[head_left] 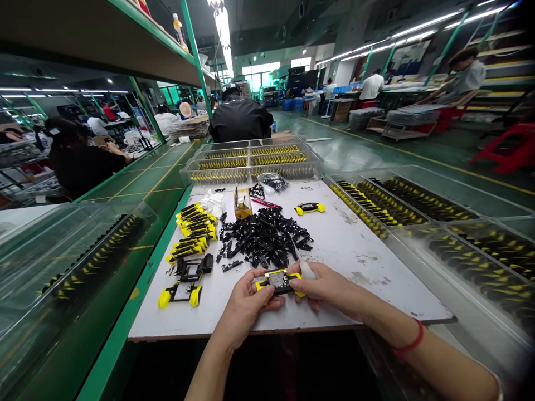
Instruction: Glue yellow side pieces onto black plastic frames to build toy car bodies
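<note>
My left hand point(246, 301) is closed on the left end of a small black-and-yellow plastic frame point(276, 280), with the thumb on top. The frame is held above the front part of the white board. My right hand point(324, 287) pinches the frame's right end. In the same hand sits a white-handled tool point(308, 271) with a thin metal shaft pointing up and away; its exact kind is unclear. Just beyond lies a pile of black plastic pieces point(263, 236). Left of the hands are more frames with yellow ends point(179, 295) and a stack of yellow-and-black parts point(194, 228).
The white board point(346, 267) lies on a green bench. Clear trays of yellow-and-black parts stand at the back point(251, 174), right point(401, 236) and left point(137, 209). A small yellow box point(242, 209) holds tools. A person in black point(240, 120) sits ahead.
</note>
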The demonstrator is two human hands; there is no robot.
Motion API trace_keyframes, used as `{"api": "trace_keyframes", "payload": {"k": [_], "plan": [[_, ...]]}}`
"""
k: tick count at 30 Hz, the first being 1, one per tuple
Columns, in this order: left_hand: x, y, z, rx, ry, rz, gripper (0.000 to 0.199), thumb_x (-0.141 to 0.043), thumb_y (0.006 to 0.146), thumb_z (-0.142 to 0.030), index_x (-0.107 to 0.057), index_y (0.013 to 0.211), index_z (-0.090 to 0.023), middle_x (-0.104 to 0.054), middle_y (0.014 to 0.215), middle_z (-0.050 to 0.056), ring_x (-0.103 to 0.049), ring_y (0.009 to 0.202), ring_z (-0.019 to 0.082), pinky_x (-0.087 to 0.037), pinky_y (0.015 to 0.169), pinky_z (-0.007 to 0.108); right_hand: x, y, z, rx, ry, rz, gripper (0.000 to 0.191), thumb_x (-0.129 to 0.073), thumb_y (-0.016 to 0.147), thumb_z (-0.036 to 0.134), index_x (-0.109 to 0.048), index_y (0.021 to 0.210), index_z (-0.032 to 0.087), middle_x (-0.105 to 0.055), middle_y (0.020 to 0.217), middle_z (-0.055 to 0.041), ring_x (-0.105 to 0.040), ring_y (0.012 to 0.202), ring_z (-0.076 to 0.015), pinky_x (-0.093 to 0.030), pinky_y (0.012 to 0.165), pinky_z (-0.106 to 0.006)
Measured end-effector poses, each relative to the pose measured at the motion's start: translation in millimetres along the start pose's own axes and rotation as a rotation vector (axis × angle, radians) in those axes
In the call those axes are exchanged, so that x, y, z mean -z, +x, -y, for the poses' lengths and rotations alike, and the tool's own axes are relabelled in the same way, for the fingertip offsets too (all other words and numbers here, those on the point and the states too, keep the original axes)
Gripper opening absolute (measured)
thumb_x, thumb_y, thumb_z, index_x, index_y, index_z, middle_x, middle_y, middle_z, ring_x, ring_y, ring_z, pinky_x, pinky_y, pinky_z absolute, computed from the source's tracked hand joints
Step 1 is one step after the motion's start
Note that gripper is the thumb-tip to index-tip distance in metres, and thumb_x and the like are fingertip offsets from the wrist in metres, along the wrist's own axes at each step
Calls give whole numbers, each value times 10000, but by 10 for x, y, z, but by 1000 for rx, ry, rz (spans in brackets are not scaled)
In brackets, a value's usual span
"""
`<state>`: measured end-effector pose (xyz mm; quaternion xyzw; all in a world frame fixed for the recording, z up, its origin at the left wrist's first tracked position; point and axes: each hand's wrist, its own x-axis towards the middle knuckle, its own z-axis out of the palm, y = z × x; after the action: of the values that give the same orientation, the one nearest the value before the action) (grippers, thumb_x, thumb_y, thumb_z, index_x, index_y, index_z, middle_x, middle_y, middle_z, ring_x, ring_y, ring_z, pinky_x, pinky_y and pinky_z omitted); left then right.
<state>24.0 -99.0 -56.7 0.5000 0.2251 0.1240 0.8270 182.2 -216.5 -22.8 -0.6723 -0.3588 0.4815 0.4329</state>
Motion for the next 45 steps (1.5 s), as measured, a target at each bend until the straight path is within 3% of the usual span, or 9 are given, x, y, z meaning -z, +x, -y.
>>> {"api": "trace_keyframes", "payload": {"k": [6, 18, 25, 28, 31, 33, 35, 39, 45], "plan": [[-17, -4, -12, -23, 19, 19, 365, -651, 829, -279, -490, 1120, -128, -659, 1041, 101, -670, 747, 121, -522, 773, 255, -9, -9, 10, -14, -10, -55, 272, -613, 756, 355, -592, 927, 145, -559, 656, 31, -456, 510, -76, -371, 441, -186], [-87, -31, -31, -69, 79, -62, 539, -706, 770, -308, -433, 1195, -122, -695, 781, 67, -672, 677, 170, -530, 718, 300, -14, -19, -68, 96, -137, -103, 278, -609, 763, 355, -569, 964, 166, -531, 607, 51, -438, 518, -89, -343, 490, -203], [-23, -103, -3, -131, 147, -99, 469, -545, 877, -406, -410, 1260, -171, -649, 1043, 108, -629, 963, 228, -498, 887, 380, -68, -19, -43, 81, -16, -169, 316, -626, 730, 387, -547, 930, 157, -551, 586, 37, -478, 530, -110, -372, 514, -223], [-3, -184, 29, -267, 448, -356, 389, -486, 898, -419, -459, 1218, -197, -572, 1187, 126, -550, 1079, 255, -470, 906, 392, -77, -16, 0, 65, -25, -223, 312, -624, 718, 394, -546, 909, 160, -534, 558, 43, -464, 504, -108, -367, 490, -224], [-25, -229, 117, -587, 815, -547, 328, -547, 874, -331, -530, 1187, -236, -559, 1211, 120, -496, 1141, 281, -393, 977, 423, -99, 22, -15, 77, -31, -221, 307, -607, 722, 398, -535, 903, 161, -542, 563, 40, -471, 500, -109, -379, 490, -227], [-51, -208, 179, -834, 990, -501, 332, -547, 870, -241, -562, 1201, -273, -605, 1164, 113, -534, 1099, 283, -398, 962, 421, -123, 68, -58, 77, -56, -202, 306, -588, 728, 393, -526, 920, 163, -554, 565, 37, -484, 499, -113, -392, 497, -233], [-70, -155, 208, -969, 1186, -393, 344, -488, 893, -186, -583, 1211, -277, -667, 1051, 118, -600, 969, 275, -458, 862, 404, -145, 121, -113, 65, -99, -213, 322, -580, 727, 393, -512, 953, 174, -577, 577, 28, -516, 519, -130, -412, 511, -242], [-93, -49, 178, -1012, 1448, -310, 351, -406, 916, -157, -606, 1201, -202, -704, 916, 149, -636, 806, 273, -504, 716, 395, -137, 196, -209, 25, -150, -263, 472, -587, 724, 491, -463, 1071, 197, -607, 604, 13, -577, 567, -176, -456, 544, -270], [-108, 106, 365, -998, 1438, -481, 372, -404, 911, -164, -590, 1224, -238, -684, 837, 147, -621, 773, 275, -491, 651, 386, -77, 183, -224, 126, -154, -148, 583, -433, 785, 693, -506, 1098, 207, -622, 696, -23, -588, 591, -179, -501, 627, -299]]}}
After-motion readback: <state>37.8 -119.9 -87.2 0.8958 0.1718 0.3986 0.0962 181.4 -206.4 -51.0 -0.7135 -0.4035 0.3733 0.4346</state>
